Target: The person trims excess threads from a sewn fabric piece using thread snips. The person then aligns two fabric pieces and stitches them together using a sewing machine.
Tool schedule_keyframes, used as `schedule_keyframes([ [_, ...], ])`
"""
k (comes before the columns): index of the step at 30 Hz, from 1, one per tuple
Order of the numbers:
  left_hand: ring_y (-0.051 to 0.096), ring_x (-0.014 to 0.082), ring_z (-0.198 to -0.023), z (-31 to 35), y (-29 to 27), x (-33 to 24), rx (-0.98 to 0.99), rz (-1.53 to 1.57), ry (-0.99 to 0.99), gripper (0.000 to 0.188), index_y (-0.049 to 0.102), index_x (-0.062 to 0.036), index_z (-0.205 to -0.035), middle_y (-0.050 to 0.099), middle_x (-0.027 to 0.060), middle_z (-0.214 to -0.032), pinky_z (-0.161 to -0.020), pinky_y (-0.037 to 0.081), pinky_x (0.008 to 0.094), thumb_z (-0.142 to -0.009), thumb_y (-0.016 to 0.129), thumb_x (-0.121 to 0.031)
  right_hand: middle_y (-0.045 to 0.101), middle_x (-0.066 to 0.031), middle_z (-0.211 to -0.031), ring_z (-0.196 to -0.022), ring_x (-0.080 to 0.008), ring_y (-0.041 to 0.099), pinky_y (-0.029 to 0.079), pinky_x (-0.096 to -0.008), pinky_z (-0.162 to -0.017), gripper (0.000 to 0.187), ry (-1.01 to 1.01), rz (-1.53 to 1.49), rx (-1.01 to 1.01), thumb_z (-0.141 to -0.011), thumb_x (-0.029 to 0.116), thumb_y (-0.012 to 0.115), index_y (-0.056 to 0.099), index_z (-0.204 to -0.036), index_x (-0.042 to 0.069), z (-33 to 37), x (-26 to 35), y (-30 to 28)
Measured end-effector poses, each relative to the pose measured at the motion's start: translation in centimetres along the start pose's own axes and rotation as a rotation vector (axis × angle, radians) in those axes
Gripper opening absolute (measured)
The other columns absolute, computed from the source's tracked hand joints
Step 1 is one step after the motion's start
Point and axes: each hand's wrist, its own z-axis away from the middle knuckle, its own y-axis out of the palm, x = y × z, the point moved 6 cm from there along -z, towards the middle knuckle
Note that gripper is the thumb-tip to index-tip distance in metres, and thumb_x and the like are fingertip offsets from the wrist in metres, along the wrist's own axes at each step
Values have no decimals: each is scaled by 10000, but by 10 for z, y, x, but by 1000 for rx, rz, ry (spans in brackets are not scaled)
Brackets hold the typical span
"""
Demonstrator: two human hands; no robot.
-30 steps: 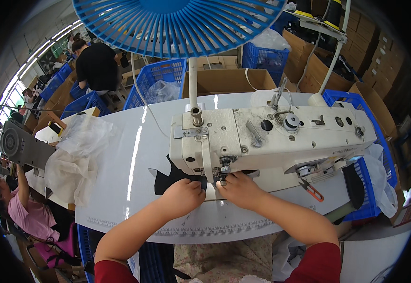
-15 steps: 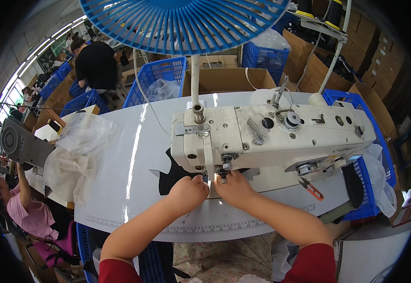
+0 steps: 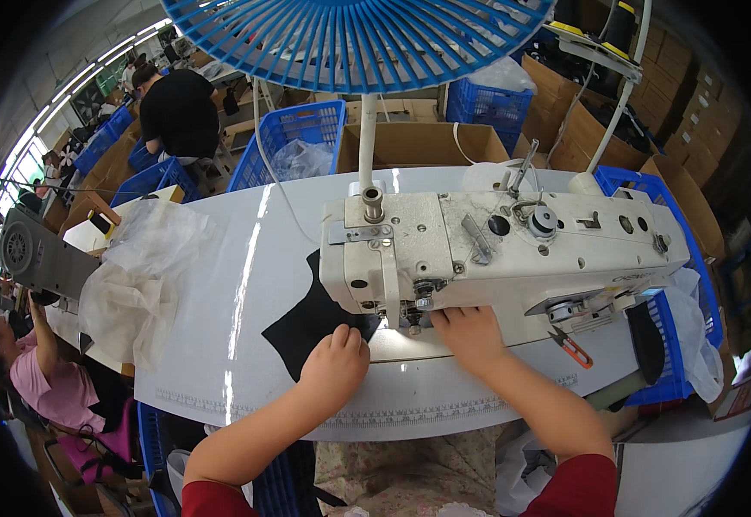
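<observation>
A dark, pointed-cornered piece of black fabric lies flat on the table, its right side running under the head of a white sewing machine. My left hand rests on the near right part of the fabric, fingers curled and closed on it beside the needle area. To the right of the needle, my right hand is at the machine bed with its fingers bent together. Its fingertips are tucked beneath the machine arm, and whatever they grip is hidden there.
Orange-handled thread snips lie right of my right hand. A blue fan hangs over the far side. Crumpled translucent plastic covers the left end. Blue crates and cardboard boxes surround the table. Another person sits at left.
My hands have moved apart, the left one leftward and nearer me, the right one rightward along the bed. More of the black fabric shows left of the machine head.
</observation>
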Motion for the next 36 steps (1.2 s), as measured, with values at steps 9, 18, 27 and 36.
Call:
schedule_keyframes([
  [9, 543, 199, -825, -2, -15, -11, 156, 1, 83, 91, 594, -78, -764, 539, 46, -773, -748, 443, 340, -693, 576, -131, 610, -98, -1008, -925, -231, 559, 430, -312, -806, 134, -524, -176, 223, -742, 145, 571, 679, -734, 65, -20, 59, -26],
  [18, 552, 202, -865, -2, -12, -1, 109, 108, 220, 160, 604, -46, -856, 612, 105, -1094, -729, 449, 310, -724, 574, -133, 666, -67, -778, -842, -244, 609, 439, -387, -822, 110, -357, -346, 382, -758, 149, 566, 653, -766, 82, -23, 44, -7],
  [27, 554, 186, -885, 5, -3, -4, 119, 157, 224, 326, 643, 7, -1000, 627, 83, -1016, -751, 463, 296, -710, 582, -128, 672, -119, -955, -1089, -302, 559, 349, -506, -988, 184, -294, -250, 303, -784, 151, 562, 669, -889, 45, -11, 50, -11],
  [36, 548, 177, -834, 2, 4, -9, 61, 115, 206, 328, 639, 30, -994, 624, 65, -940, -708, 456, 287, -712, 583, -125, 645, -113, -978, -980, -255, 590, 363, -470, -981, 194, -248, -197, 341, -787, 136, 554, 648, -937, 55, -18, 52, -9],
])
